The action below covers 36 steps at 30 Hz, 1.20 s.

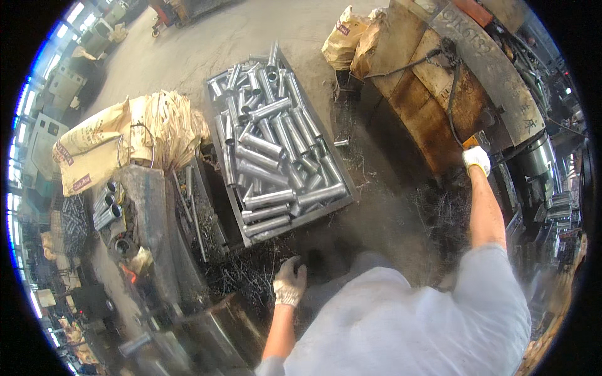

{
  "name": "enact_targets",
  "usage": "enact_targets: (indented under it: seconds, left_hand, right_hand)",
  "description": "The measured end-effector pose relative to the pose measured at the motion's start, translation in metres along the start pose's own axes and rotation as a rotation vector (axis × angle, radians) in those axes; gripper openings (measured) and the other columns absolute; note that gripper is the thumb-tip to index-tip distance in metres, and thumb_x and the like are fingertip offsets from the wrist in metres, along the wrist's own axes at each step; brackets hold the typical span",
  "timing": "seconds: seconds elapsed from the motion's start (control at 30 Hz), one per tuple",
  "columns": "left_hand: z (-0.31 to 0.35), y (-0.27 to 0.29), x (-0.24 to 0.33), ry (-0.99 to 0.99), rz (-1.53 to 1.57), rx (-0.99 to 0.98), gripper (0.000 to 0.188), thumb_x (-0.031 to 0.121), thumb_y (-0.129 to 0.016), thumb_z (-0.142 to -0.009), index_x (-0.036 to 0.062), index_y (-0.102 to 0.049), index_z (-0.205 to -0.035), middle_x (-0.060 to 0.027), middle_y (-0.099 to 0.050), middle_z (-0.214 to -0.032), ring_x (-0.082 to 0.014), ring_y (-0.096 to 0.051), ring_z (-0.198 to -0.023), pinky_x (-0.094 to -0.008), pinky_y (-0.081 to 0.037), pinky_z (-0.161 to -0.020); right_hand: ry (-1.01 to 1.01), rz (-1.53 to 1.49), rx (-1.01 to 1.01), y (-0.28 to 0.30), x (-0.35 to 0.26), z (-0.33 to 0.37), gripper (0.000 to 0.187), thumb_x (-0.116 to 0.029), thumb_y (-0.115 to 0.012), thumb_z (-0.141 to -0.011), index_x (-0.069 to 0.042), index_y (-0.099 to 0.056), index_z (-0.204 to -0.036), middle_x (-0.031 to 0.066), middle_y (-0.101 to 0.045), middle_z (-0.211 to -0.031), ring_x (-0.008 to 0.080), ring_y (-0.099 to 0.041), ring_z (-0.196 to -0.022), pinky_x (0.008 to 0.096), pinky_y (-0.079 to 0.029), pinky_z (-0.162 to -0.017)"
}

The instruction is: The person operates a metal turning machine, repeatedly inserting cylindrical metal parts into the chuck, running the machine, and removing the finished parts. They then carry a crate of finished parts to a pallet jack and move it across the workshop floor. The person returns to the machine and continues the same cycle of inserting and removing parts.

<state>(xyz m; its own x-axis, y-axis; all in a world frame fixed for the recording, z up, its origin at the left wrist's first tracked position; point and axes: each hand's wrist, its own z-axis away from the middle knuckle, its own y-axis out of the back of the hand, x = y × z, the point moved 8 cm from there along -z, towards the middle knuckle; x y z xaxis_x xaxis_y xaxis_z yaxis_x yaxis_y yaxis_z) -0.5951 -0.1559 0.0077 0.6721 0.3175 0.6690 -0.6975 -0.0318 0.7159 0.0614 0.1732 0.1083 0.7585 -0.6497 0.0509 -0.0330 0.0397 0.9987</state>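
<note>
My left hand (289, 285), in a soiled, pale knitted glove, hangs low in front of the near end of a metal bin (298, 229). Its fingers are slightly apart and nothing is in them. Inside the bin lie many shiny metal tubes (263, 145), heaped at different angles. Stretched out to the right, my right hand (477, 160) wears a white glove. Its fingers are closed at the machine's edge, just below a small orange-yellow piece (471, 143) and the lower end of a black cable (453, 106). What they grip is hidden.
An oil-stained machine cover (417, 113) stands at the right, with paper sacks (346, 39) behind it. Folded paper sacks (166, 125) lie left of the bin, above a bench with several tubes (108, 210). Metal shavings (251, 279) litter the dark floor near me.
</note>
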Motion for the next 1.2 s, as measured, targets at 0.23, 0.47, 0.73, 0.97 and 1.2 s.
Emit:
enact_targets:
  seconds: [0.23, 0.47, 0.73, 0.97, 1.2]
  left_hand:
    - [-0.212, 0.003, 0.05, -0.476, -0.149, 0.214, 0.039, 0.013, -0.074, -0.088, 0.0003, -0.065, -0.124, -0.0235, -0.071, -0.115, -0.0433, -0.068, -0.109, -0.0477, -0.056, -0.097]
    - [-0.465, -0.002, 0.046, 0.074, -0.76, 0.414, 0.09, 0.06, -0.073, -0.087, 0.0015, -0.05, -0.151, -0.0249, -0.06, -0.144, -0.0425, -0.056, -0.135, -0.0529, -0.048, -0.111]
    - [-0.482, -0.02, 0.002, 0.189, -0.422, 0.216, 0.116, 0.028, -0.095, -0.071, 0.0001, -0.029, -0.162, -0.0229, -0.038, -0.164, -0.0399, -0.03, -0.155, -0.0507, -0.023, -0.13]
    - [-0.479, -0.015, -0.007, 0.408, -0.348, 0.121, 0.118, 0.047, -0.085, -0.079, -0.0065, -0.023, -0.163, -0.0263, -0.035, -0.166, -0.0369, -0.032, -0.154, -0.047, -0.021, -0.128]
    - [-0.468, -0.022, -0.011, 0.567, -0.492, 0.048, 0.12, 0.066, -0.073, -0.084, -0.0107, -0.022, -0.161, -0.0298, -0.03, -0.165, -0.0369, -0.031, -0.153, -0.0475, -0.022, -0.126]
  right_hand:
    - [0.269, 0.348, -0.106, 0.066, -0.077, 0.07, 0.042, -0.037, -0.065, -0.086, -0.001, -0.079, -0.102, 0.0275, -0.075, -0.107, 0.0425, -0.074, -0.101, 0.0479, -0.059, -0.09]
    - [0.641, -0.31, -0.495, -0.118, -0.229, 0.13, 0.038, -0.041, -0.067, -0.087, -0.006, -0.08, -0.096, 0.0221, -0.075, -0.095, 0.0408, -0.073, -0.093, 0.0493, -0.057, -0.086]
    - [0.758, -0.004, -0.833, -0.538, -0.413, 0.013, 0.046, -0.036, -0.07, -0.086, -0.004, -0.071, -0.119, 0.0237, -0.073, -0.116, 0.0391, -0.071, -0.11, 0.0471, -0.057, -0.095]
    - [0.948, 0.279, -0.727, -0.72, -0.51, -0.056, 0.035, -0.017, -0.055, -0.094, -0.003, -0.063, -0.124, 0.0212, -0.065, -0.125, 0.0378, -0.066, -0.111, 0.049, -0.056, -0.092]
    - [1.032, 0.229, -0.519, -0.82, -0.567, -0.082, 0.029, -0.016, -0.05, -0.098, -0.007, -0.066, -0.121, 0.0183, -0.066, -0.127, 0.0349, -0.063, -0.117, 0.0476, -0.055, -0.096]
